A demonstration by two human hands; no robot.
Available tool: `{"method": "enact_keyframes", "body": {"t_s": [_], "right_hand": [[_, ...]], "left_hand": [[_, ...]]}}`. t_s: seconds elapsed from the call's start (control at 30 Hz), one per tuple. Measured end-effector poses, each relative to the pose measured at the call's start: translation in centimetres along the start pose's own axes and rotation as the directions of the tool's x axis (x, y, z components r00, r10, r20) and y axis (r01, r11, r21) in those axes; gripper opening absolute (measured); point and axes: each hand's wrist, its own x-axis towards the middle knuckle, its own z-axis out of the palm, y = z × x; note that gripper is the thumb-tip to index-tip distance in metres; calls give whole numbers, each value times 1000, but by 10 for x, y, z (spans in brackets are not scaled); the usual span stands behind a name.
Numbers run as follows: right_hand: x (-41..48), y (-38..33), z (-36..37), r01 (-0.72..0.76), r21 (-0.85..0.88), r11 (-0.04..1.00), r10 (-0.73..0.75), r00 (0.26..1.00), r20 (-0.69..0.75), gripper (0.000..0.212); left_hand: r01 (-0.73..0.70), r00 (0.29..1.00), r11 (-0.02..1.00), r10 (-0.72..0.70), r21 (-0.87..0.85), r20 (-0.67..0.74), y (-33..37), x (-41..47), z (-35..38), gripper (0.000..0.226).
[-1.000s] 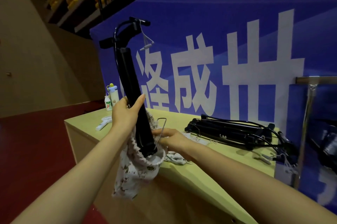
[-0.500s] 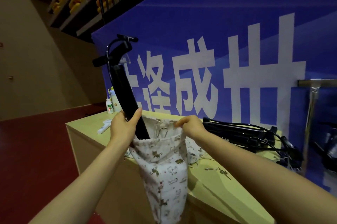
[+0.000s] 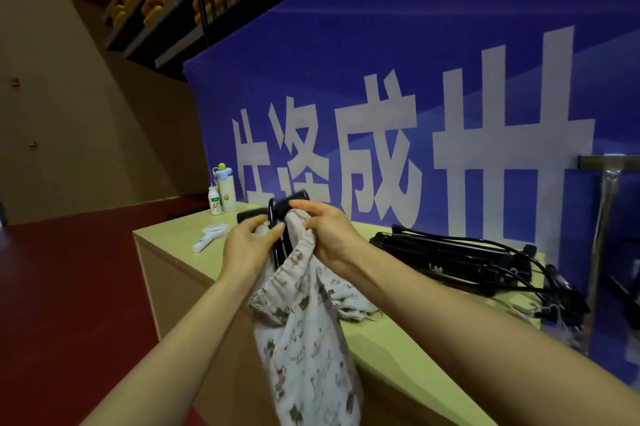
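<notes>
At the table's far left corner stand two bottles (image 3: 221, 197), with a white fan (image 3: 209, 236) lying just in front of them on the table (image 3: 408, 346).

The left hand (image 3: 251, 247) is curled at the mouth of the bag (image 3: 308, 356), thumb pressed toward the fingers, gripping the gathered cloth. Whether it also clamps the shaft inside I cannot tell.

The stand (image 3: 282, 209) sits upright in the bag, nearly all of it inside; only its black head and a short run of shaft show above the rim, between the two hands. The bag hangs off the table's near edge, in the air.

The right hand (image 3: 329, 235) pinches the opposite side of the rim, fingers bunched tight on the cloth beside the stand's head.

The stand looks rigid and fairly heavy for its size, with clips at the top that could snag. The bag is thin, soft and limp — it gives no support, so the weight likely hangs from the pinched rim. The shaft through the cloth is probably the safest hold, not the rim alone.

Further right lie a second cloth (image 3: 343, 297) and more folded stands (image 3: 450, 257) — all on the table, well apart from the hands.
</notes>
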Motion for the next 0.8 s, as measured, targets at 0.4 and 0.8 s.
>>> {"method": "enact_keyframes", "body": {"t_s": [0.4,0.8], "right_hand": [[-2,4,10,5,340,940,-32,997,75,37],[-11,-4,-12,-63,251,966,43,996,83,19]], "left_hand": [[208,967,976,-215,-62,-134,-7,-3,-6,51],[130,989,978,-140,-165,-51,1,3,-3,52]]}}
